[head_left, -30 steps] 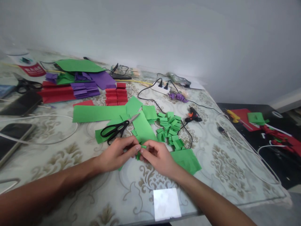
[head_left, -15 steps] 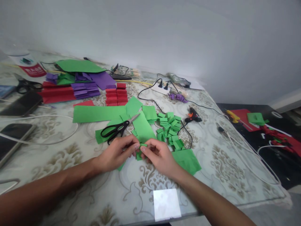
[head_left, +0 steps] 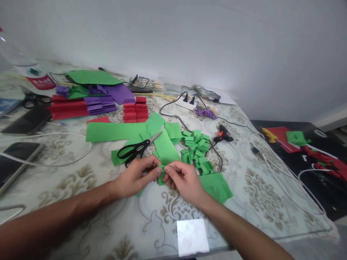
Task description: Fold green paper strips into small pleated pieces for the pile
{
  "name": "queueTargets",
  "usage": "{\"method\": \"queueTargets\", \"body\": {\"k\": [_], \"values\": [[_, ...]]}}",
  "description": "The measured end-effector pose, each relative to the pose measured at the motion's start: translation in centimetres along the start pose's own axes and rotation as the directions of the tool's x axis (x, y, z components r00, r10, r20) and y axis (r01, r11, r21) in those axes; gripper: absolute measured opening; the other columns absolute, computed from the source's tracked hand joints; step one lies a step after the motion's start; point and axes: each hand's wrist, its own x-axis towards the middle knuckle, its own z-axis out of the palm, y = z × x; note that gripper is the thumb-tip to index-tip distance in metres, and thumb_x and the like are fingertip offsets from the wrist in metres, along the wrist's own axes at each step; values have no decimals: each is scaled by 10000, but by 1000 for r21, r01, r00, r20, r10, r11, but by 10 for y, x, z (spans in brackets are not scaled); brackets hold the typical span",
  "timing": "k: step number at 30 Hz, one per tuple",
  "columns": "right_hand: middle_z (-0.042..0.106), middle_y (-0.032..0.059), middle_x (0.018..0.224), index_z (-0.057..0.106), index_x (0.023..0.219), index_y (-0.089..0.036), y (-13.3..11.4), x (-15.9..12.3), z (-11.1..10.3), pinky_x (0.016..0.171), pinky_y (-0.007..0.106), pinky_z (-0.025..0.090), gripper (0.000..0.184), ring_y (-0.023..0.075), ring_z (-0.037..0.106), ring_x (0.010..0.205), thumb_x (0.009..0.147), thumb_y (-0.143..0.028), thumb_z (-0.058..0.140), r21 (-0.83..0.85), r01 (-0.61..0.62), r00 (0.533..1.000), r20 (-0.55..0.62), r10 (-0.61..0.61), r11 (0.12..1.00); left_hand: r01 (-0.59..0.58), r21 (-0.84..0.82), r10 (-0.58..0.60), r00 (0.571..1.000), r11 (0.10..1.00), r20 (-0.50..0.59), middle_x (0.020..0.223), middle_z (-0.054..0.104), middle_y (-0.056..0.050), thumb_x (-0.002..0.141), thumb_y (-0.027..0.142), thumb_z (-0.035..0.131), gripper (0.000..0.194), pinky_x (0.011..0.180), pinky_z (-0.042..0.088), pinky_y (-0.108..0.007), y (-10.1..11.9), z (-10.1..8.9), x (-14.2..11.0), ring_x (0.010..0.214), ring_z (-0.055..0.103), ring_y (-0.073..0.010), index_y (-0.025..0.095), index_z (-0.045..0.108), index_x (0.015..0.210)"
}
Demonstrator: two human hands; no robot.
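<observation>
Between my fingertips is a small piece of green paper (head_left: pixel 162 167), pinched from both sides. My left hand (head_left: pixel 139 175) grips its left end with thumb and forefinger, and my right hand (head_left: pixel 183 177) closes on the right end; the fingers hide most of it. Just beyond lie black-handled scissors (head_left: pixel 139 147), blades resting on a green paper strip (head_left: pixel 166 144). A heap of small folded green pieces (head_left: pixel 196 148) sits right of the strip. Close to my right wrist is a larger green sheet (head_left: pixel 217 186). Another long green strip (head_left: pixel 116 131) stretches to the left.
Folded red papers (head_left: pixel 135 110) and purple papers (head_left: pixel 100 104) lie farther back. A glue gun (head_left: pixel 222 133) and a power strip (head_left: pixel 186 103) with cables stand right of centre. Two phones (head_left: pixel 18 159), a bottle (head_left: pixel 38 74) and second scissors (head_left: pixel 34 98) are on the left.
The fingertips have drawn slightly closer together over the green piece, so less of it shows. The whole view has shifted a little; the other things lie as before.
</observation>
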Motion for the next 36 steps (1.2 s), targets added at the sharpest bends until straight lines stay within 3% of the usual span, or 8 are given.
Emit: {"method": "queueTargets", "body": {"k": [6, 15, 19, 29, 36], "values": [[709, 22, 707, 684, 847, -175, -1, 0, -1, 513, 216, 486, 304, 133, 646, 596, 979, -448, 660, 38, -57, 998, -6, 57, 998, 54, -17, -54, 998, 998, 25, 707, 619, 13, 1034, 363, 531, 259, 572, 460, -227, 2, 0, 0, 637, 613, -136, 179, 565, 855], [696, 5, 717, 636, 816, -186, 3, -2, 2, 609, 237, 508, 180, 139, 654, 644, 939, -309, 682, 70, -80, 989, 134, 70, 994, 28, -35, -26, 999, 999, 46, 681, 648, 1, 1017, 354, 554, 246, 569, 461, -231, 4, -1, 1, 612, 603, -136, 173, 577, 853], [686, 8, 696, 640, 785, -179, -1, -1, 2, 582, 234, 481, 181, 139, 628, 633, 923, -293, 664, 36, -110, 984, 142, 104, 993, 32, -47, -28, 997, 998, 66, 685, 661, -4, 1020, 343, 551, 236, 567, 464, -225, 6, -1, 0, 609, 604, -131, 170, 585, 863], [685, -4, 609, 593, 758, -191, -9, 0, 2, 531, 228, 449, 246, 114, 553, 528, 870, -376, 712, 77, -162, 984, 90, 155, 984, 69, -160, -74, 997, 985, -26, 691, 649, -2, 1028, 367, 549, 248, 555, 488, -227, 2, 2, 0, 593, 613, -127, 176, 552, 871], [681, -4, 609, 583, 754, -201, -9, 0, 2, 538, 240, 444, 251, 121, 561, 535, 861, -379, 723, 70, -154, 985, 83, 148, 986, 86, -195, -86, 996, 977, 6, 684, 648, -9, 998, 370, 595, 242, 555, 482, -235, 1, 0, 0, 595, 599, -133, 169, 553, 871]]}}
